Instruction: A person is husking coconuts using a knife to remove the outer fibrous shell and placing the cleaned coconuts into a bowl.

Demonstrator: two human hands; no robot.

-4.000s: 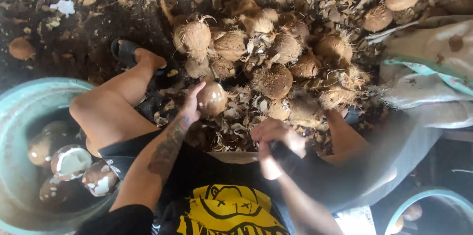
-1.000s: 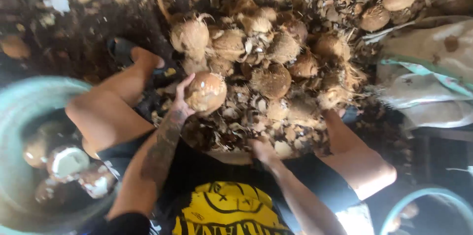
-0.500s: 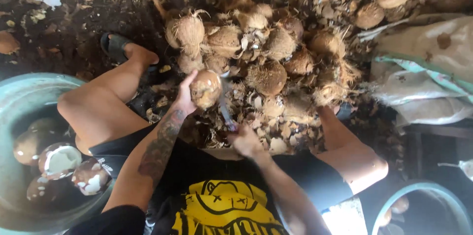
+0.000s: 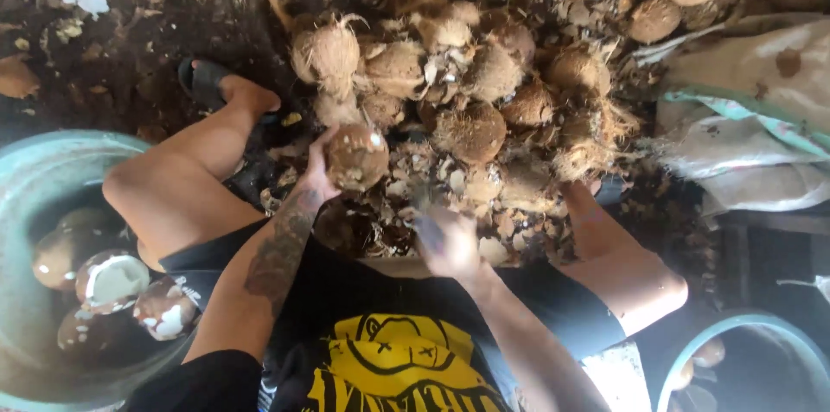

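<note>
My left hand [image 4: 316, 172] grips a brown, partly peeled coconut [image 4: 357, 155] and holds it up in front of my knees. White flesh shows in patches on its shell. Just below and to the right, my right hand [image 4: 450, 243] is blurred by motion. It is closed around the handle of a chopping blade [image 4: 422, 204] that points up toward the coconut. The blade itself is only a grey smear. My tattooed left forearm crosses over my left thigh.
A heap of hairy husked coconuts [image 4: 471, 88] lies ahead among shell chips. A teal basin [image 4: 39, 174] at left holds several peeled coconuts [image 4: 111, 278]. Another basin [image 4: 743, 330] is at lower right, with sacks [image 4: 761, 83] at right. My sandalled foot [image 4: 207, 83] rests at upper left.
My left hand has lifted and turned the coconut slightly while keeping hold of it. My right hand has come up toward it with the blade and is moving fast.
</note>
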